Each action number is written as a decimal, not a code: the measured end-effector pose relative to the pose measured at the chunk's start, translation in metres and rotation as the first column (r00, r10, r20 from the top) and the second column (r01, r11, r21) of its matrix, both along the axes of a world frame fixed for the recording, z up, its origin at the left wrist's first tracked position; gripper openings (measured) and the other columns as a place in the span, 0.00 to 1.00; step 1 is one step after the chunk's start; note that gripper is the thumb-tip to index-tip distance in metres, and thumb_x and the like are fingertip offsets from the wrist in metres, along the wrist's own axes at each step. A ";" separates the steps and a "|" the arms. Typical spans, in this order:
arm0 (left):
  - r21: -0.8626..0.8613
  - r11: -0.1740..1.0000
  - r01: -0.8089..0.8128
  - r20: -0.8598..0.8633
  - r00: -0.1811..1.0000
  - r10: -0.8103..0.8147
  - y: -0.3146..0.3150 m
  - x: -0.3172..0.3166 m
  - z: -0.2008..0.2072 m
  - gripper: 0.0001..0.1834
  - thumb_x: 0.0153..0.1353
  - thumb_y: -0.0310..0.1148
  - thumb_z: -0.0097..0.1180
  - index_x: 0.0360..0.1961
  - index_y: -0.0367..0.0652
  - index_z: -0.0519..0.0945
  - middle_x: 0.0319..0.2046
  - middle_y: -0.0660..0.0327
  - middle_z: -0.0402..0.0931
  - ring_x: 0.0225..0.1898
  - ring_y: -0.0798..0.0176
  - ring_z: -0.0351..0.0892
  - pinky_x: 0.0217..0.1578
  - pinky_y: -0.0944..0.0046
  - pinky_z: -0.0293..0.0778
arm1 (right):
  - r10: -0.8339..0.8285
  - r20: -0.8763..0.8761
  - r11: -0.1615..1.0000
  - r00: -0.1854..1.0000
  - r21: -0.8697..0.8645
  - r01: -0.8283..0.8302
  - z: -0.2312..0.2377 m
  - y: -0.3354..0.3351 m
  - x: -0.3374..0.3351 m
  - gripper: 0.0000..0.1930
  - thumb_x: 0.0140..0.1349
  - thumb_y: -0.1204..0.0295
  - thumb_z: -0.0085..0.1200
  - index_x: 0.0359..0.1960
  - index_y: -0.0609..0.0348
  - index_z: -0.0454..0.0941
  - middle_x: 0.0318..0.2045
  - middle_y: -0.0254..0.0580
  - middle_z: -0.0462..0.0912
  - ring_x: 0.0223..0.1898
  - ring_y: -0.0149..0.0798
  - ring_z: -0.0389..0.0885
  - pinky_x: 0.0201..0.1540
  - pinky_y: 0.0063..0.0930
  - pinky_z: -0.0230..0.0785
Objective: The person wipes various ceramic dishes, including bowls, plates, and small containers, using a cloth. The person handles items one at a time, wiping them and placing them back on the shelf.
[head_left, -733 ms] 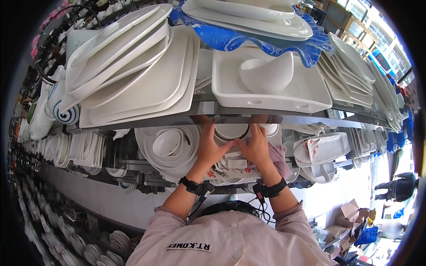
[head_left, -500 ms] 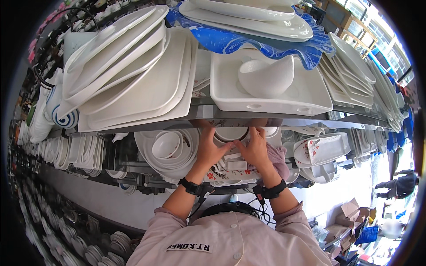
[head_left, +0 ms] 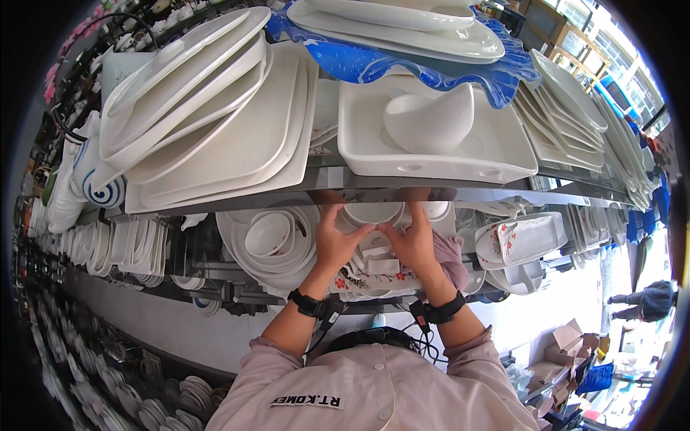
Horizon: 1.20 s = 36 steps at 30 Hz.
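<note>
Under the front edge of the upper shelf, a round white bowl (head_left: 374, 213) sits between my two hands. My left hand (head_left: 336, 241) grips its left side and my right hand (head_left: 412, 243) its right side. Both thumbs nearly meet at the near rim, while my fingertips pass partly out of sight beneath the shelf. Just below the bowl are small white rectangular dishes (head_left: 382, 266) and a white plate with red flowers (head_left: 390, 284). A pinkish cloth (head_left: 450, 260) lies beside my right hand.
White plates with a small bowl (head_left: 267, 234) on them stand to the left; floral rectangular dishes (head_left: 528, 241) lie to the right. The upper shelf edge (head_left: 460, 195) overhangs my hands, carrying leaning plates (head_left: 280, 129), a white tray (head_left: 503, 154) and a blue wavy-edged dish (head_left: 402, 72).
The bowl has shifted slightly toward me and shows more of its inside from under the shelf edge. My hands have stayed around it, with only a small movement.
</note>
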<state>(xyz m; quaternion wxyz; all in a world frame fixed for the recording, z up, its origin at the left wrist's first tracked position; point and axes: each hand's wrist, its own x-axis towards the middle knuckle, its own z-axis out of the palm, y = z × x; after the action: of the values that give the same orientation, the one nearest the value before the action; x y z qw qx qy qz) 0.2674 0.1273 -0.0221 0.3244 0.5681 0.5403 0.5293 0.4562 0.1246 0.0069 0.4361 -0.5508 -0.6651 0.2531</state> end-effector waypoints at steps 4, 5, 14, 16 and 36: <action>0.059 0.992 0.109 0.202 0.972 -0.118 -0.013 0.004 0.014 0.33 0.50 0.20 0.75 0.57 0.37 0.74 0.54 0.56 0.77 0.57 0.60 0.78 0.58 0.58 0.78 | 0.056 -0.349 0.995 0.935 -0.053 -0.079 -0.012 -0.011 -0.003 0.40 0.55 0.77 0.71 0.69 0.61 0.62 0.66 0.51 0.70 0.67 0.50 0.70 0.60 0.38 0.74; 0.095 0.985 0.143 0.311 0.936 -0.166 -0.015 0.005 0.014 0.34 0.50 0.19 0.74 0.59 0.38 0.73 0.58 0.56 0.75 0.59 0.59 0.76 0.60 0.56 0.78 | 0.055 -0.465 0.992 0.884 -0.077 -0.103 -0.012 -0.014 -0.006 0.41 0.55 0.80 0.71 0.70 0.60 0.61 0.68 0.49 0.68 0.69 0.48 0.68 0.62 0.38 0.74; 0.235 0.938 0.255 0.430 0.838 -0.336 -0.044 0.010 0.025 0.32 0.56 0.19 0.67 0.62 0.39 0.71 0.74 0.52 0.50 0.71 0.52 0.61 0.66 0.51 0.70 | 0.184 -0.475 0.982 0.860 0.053 -0.181 0.006 -0.044 -0.004 0.45 0.52 0.84 0.71 0.71 0.58 0.60 0.68 0.39 0.55 0.70 0.42 0.63 0.58 0.38 0.80; 0.295 0.929 0.224 0.342 0.883 -0.321 -0.048 0.010 0.019 0.28 0.58 0.23 0.63 0.61 0.39 0.72 0.74 0.50 0.50 0.72 0.49 0.59 0.68 0.49 0.64 | 0.188 -0.492 0.982 0.850 0.061 -0.181 -0.001 -0.052 -0.006 0.46 0.49 0.81 0.75 0.70 0.55 0.61 0.64 0.41 0.57 0.66 0.42 0.66 0.55 0.36 0.83; 0.163 0.930 0.329 0.552 0.751 -0.362 -0.142 0.019 0.028 0.43 0.48 0.28 0.46 0.71 0.31 0.62 0.71 0.47 0.63 0.72 0.52 0.63 0.73 0.55 0.56 | 0.314 -0.643 0.845 0.699 -0.146 -0.514 0.015 -0.133 0.029 0.35 0.71 0.67 0.55 0.74 0.66 0.55 0.66 0.48 0.70 0.68 0.40 0.67 0.70 0.35 0.56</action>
<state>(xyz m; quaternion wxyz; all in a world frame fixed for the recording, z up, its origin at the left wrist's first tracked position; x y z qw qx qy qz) 0.2862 -0.0149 0.0055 0.5479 0.4807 0.2884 0.6210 0.4852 -0.0082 0.0222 0.4592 -0.3385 -0.5520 0.6081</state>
